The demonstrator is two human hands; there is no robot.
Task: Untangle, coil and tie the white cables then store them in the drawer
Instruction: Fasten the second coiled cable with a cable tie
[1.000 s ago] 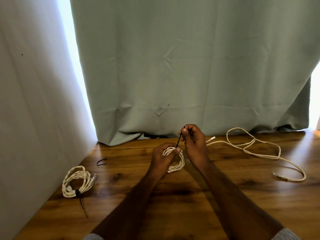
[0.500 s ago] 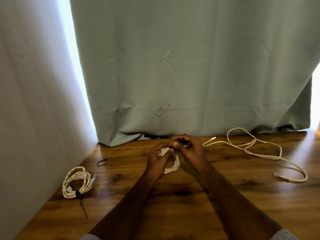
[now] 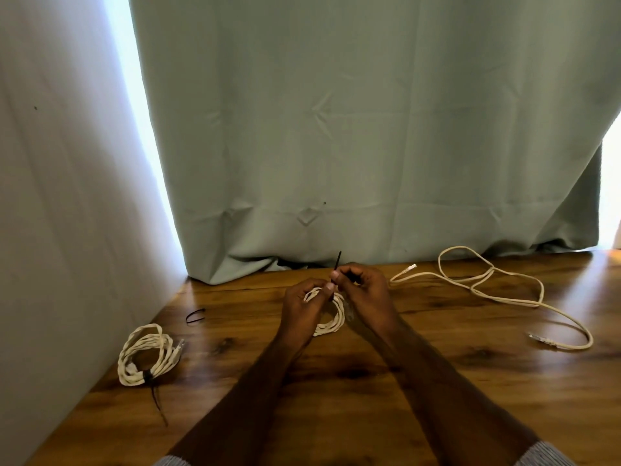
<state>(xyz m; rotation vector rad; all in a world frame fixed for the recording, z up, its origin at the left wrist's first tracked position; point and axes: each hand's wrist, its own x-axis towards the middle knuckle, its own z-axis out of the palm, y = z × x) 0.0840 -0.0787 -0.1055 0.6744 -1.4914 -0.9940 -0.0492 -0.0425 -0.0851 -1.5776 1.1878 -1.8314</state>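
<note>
- Where the wooden tabletop (image 3: 420,391) meets the white wall (image 3: 67,196) at far left, one coiled white cable (image 3: 148,356) is found lying flat, bound w/ a black zip tie (image 3: 148,376); the tie's tail is seen trailing toward the near edge.
- A loose black tie (image 3: 195,316) is noted just behind that coil, apart from it, curled on the wood.
- L hand (image 3: 302,314): fingers curled round a second coiled cable (image 3: 332,317), held just above the tabletop at centre; thumb pressed on the coil's upper edge.
- A thin black tie end (image 3: 338,264) is seen sticking up between the two hands, at the coil's top.
- R hand (image 3: 364,290): thumb and forefinger pinched on that black tie end, other fingers curled; hand is touching the L thumb tip.
- An uncoiled white cable (image 3: 504,290) is observed to the right, well apart from the hands, lying in loose loops; one plug is pointed toward the hands, the other rests nearer the right edge.
- A grey-green curtain (image 3: 369,129) is hung behind the table, its hem resting on the back edge.
- No drawer is shown in view.
</note>
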